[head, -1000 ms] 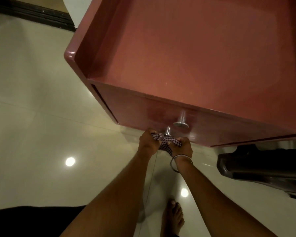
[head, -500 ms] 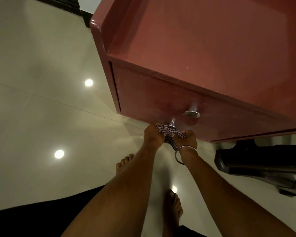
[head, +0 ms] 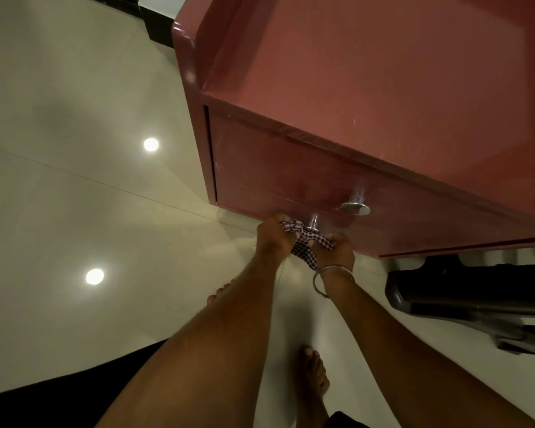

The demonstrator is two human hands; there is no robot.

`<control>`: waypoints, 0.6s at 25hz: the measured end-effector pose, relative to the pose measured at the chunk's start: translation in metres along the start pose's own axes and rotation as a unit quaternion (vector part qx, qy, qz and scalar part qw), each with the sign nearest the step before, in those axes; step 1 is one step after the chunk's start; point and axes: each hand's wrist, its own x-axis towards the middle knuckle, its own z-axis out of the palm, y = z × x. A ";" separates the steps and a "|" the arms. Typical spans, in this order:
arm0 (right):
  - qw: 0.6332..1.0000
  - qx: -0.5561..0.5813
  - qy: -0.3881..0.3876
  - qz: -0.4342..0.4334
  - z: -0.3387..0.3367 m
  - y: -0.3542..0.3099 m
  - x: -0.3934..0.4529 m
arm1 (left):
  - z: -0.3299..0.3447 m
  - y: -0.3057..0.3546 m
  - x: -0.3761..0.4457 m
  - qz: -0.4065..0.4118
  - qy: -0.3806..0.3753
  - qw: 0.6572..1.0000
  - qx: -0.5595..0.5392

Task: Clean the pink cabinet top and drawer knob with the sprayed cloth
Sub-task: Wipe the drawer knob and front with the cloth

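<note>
Checked cloth point(head: 303, 242) is stretched across the lower drawer knob point(head: 314, 222), low on the front of the pink cabinet point(head: 383, 88). One end is gripped by the curled fingers of the left hand point(head: 274, 239), the other end is clenched in the right hand point(head: 335, 253), and the knob's metal stem is seen rising just above the fabric. A second knob point(head: 355, 206) is seen higher on the drawer front. A metal bangle point(head: 331, 278) is worn on the right wrist. Bare feet are planted on the glossy floor point(head: 74, 211), and a dark chair base point(head: 476, 301) is parked at the right.
</note>
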 end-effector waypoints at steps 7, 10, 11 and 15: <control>0.999 -0.015 0.010 0.028 0.007 -0.003 0.011 | 0.006 0.001 0.006 -0.022 0.015 1.000 0.008; 0.999 -0.045 0.015 0.014 0.002 -0.008 0.009 | 0.007 -0.002 0.006 -0.029 0.011 0.999 -0.017; 0.999 -0.043 0.025 0.010 -0.001 -0.008 0.005 | 0.004 -0.006 0.005 -0.030 0.003 0.999 -0.041; 0.999 0.013 0.032 -0.021 -0.007 -0.006 -0.010 | -0.008 -0.012 0.001 -0.063 -0.040 0.980 -0.182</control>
